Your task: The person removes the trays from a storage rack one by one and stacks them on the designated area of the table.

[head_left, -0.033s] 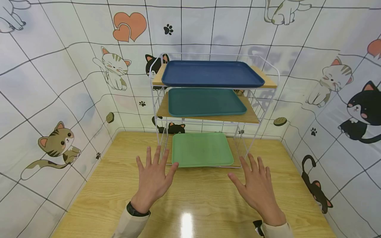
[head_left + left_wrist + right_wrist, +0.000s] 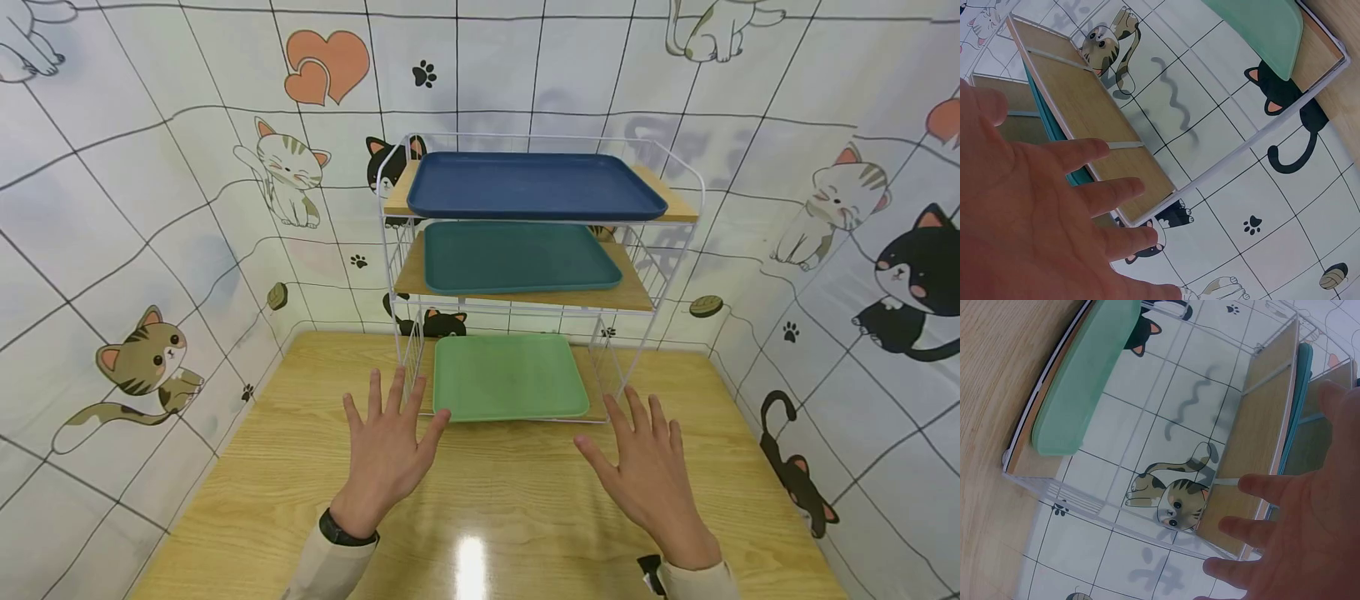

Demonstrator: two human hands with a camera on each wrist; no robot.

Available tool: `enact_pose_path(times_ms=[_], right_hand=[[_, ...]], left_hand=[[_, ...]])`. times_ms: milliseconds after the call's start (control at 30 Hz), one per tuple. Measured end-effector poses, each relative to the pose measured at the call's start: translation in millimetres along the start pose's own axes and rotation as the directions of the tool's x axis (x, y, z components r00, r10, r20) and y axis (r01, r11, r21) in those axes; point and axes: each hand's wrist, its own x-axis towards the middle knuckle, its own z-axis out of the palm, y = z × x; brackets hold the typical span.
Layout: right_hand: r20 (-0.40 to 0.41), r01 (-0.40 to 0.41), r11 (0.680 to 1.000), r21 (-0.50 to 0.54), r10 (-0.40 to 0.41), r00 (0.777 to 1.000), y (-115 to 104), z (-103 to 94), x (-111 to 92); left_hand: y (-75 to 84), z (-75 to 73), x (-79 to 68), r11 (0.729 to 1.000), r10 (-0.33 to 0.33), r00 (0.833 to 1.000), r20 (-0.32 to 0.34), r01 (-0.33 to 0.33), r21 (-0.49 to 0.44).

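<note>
Both hands hold nothing in front of a three-tier white wire rack point(image 2: 684, 250) with wooden shelves. The left hand point(image 2: 386, 454) has its fingers spread, palm down, near the rack's lower left corner. Fingers likewise spread, the right hand point(image 2: 648, 479) is near the lower right corner. A light green tray point(image 2: 510, 379) lies on the bottom shelf, a teal tray point(image 2: 521, 257) on the middle one, and a larger navy blue tray point(image 2: 536, 187) on top. In the wrist views, the light green tray point(image 2: 1266, 31) and the shelf undersides point(image 2: 1254, 444) show beyond the fingers.
The rack stands at the back of a light wooden table point(image 2: 247, 467). A white wall covering point(image 2: 495, 75) with grid lines and cartoon cats surrounds the table at the back and sides. A bright light reflection falls on the table's front middle.
</note>
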Motion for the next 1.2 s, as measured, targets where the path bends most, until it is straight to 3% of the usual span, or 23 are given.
enact_pose_path(times_ms=[467,700,867,1033,1200], right_hand=[[0.001,0.005,1.0,0.003,-0.005,1.0,-1,1.8,1],[-0.007,0.017,0.999,0.048,-0.017,1.0,-3,-3.7,5],[-0.035,0.021,0.996,0.092,-0.017,0.999,-6,-21.8,11],[-0.126,0.069,0.991,0.112,-0.055,0.991,-9,-39.8,21],[-0.213,0.123,0.988,0.097,-0.1,0.972,-14,-62.8,34]], left_hand=[[-4.2,2.5,0.0,1.0,-0.002,1.0,0.006,0.003,-0.025],[-14.7,-3.0,13.1,0.985,-0.039,0.999,0.009,0.04,-0.17],[-24.3,-8.3,31.2,0.944,-0.061,0.995,-0.085,0.03,-0.33],[-32.4,-17.2,43.0,0.872,-0.122,0.983,-0.139,0.04,-0.488],[-34.5,-26.9,54.1,0.798,-0.196,0.956,-0.217,0.027,-0.602]])
